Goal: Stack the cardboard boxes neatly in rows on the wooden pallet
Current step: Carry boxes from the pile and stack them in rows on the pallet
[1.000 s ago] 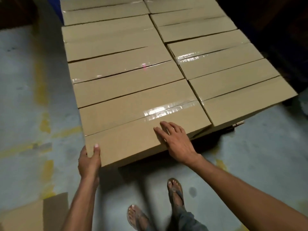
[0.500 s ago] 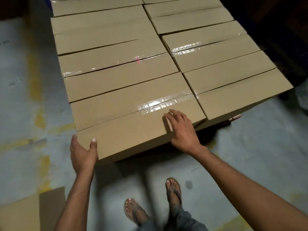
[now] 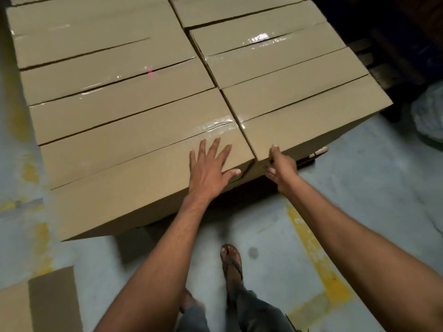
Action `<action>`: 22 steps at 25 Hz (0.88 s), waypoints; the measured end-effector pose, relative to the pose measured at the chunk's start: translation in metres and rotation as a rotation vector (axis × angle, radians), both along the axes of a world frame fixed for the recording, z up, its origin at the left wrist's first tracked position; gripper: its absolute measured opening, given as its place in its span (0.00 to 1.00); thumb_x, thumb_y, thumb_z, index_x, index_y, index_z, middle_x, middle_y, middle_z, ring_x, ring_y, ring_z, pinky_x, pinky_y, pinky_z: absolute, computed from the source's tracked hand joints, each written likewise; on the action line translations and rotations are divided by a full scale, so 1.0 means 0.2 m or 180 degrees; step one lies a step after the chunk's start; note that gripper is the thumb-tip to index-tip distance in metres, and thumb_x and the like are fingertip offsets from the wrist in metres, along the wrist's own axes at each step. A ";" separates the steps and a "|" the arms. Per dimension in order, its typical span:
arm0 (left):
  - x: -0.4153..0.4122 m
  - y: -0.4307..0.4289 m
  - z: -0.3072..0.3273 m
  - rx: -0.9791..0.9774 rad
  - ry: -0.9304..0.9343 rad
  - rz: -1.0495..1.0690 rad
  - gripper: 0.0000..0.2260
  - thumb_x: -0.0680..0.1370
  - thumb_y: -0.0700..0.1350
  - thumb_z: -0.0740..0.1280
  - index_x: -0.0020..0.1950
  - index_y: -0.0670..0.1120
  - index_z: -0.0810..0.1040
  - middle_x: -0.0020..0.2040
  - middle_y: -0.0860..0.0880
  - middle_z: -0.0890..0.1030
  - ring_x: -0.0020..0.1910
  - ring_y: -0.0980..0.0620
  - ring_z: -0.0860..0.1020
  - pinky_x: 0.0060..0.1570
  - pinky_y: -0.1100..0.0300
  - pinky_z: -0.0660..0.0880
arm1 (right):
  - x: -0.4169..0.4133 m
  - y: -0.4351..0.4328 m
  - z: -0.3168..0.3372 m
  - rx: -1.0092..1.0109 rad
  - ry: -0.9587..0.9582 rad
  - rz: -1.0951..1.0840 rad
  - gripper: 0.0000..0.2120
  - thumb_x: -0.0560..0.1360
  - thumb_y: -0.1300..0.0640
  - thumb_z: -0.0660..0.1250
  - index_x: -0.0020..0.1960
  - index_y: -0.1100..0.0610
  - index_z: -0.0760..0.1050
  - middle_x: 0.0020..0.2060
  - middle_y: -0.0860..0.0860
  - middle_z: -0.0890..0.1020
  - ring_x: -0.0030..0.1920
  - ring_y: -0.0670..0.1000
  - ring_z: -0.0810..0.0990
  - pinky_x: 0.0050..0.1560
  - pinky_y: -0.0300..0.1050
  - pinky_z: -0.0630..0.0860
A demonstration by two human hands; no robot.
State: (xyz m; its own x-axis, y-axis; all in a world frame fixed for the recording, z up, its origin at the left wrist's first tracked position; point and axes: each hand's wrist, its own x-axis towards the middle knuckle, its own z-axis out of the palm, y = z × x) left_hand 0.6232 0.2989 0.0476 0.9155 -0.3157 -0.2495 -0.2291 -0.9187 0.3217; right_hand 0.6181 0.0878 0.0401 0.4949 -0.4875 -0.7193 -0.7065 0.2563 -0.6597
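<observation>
1. L hand (image 3: 211, 168): fingers spread flat on near-left box (image 3: 134, 178), front of left row.
2. R hand (image 3: 281, 170): thumb atop, fingers curled, gripping near-right box (image 3: 306, 125) corner.
3. Tip: brace w/ L, ease right box until fronts sit flush.

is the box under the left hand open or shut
Shut. The box has both top flaps lying flat, meeting at a seam with clear tape over it; the left hand lies flat on top.
</observation>
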 end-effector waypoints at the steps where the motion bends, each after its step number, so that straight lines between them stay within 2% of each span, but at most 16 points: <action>1: 0.01 -0.04 -0.01 0.0160 -0.0067 -0.0041 0.34 0.80 0.68 0.58 0.83 0.59 0.52 0.84 0.51 0.48 0.83 0.41 0.43 0.78 0.35 0.43 | 0.03 -0.01 -0.02 0.0100 0.0003 -0.0011 0.31 0.78 0.38 0.69 0.71 0.59 0.72 0.60 0.55 0.81 0.51 0.52 0.83 0.60 0.56 0.81; 4: 0.00 -0.04 -0.05 0.0503 -0.0335 -0.0125 0.33 0.81 0.68 0.54 0.83 0.59 0.51 0.84 0.51 0.50 0.83 0.40 0.45 0.78 0.34 0.49 | 0.11 0.01 -0.03 0.0060 -0.0115 -0.0086 0.28 0.79 0.45 0.71 0.71 0.61 0.70 0.62 0.56 0.80 0.51 0.54 0.83 0.61 0.55 0.81; 8: 0.00 -0.04 -0.06 0.0495 -0.0369 -0.0136 0.33 0.80 0.68 0.53 0.83 0.59 0.52 0.84 0.51 0.52 0.83 0.40 0.48 0.78 0.34 0.50 | 0.12 0.00 -0.07 -0.0209 -0.0081 0.0028 0.32 0.78 0.43 0.72 0.73 0.61 0.68 0.65 0.57 0.77 0.59 0.58 0.81 0.63 0.55 0.79; 14: 0.01 -0.07 -0.05 0.0569 -0.0418 -0.0141 0.32 0.81 0.68 0.52 0.83 0.59 0.54 0.84 0.51 0.54 0.82 0.38 0.51 0.77 0.32 0.54 | 0.13 -0.07 -0.06 -0.0435 0.0030 0.0362 0.30 0.76 0.43 0.73 0.69 0.61 0.72 0.63 0.58 0.80 0.60 0.58 0.82 0.64 0.56 0.79; 17: 0.01 -0.10 -0.06 0.0535 -0.0406 -0.0037 0.32 0.81 0.68 0.52 0.83 0.58 0.55 0.84 0.50 0.54 0.82 0.38 0.50 0.77 0.32 0.53 | 0.14 -0.11 -0.06 -0.0547 0.0065 0.0447 0.26 0.76 0.46 0.73 0.66 0.62 0.74 0.60 0.57 0.81 0.58 0.57 0.82 0.64 0.54 0.79; 22: 0.00 -0.12 -0.06 0.0475 -0.0288 0.0052 0.32 0.81 0.68 0.52 0.83 0.59 0.52 0.84 0.51 0.51 0.83 0.39 0.46 0.78 0.33 0.47 | 0.14 -0.13 -0.07 -0.0849 0.0107 0.0520 0.30 0.76 0.42 0.72 0.69 0.61 0.74 0.62 0.57 0.80 0.57 0.57 0.82 0.60 0.54 0.81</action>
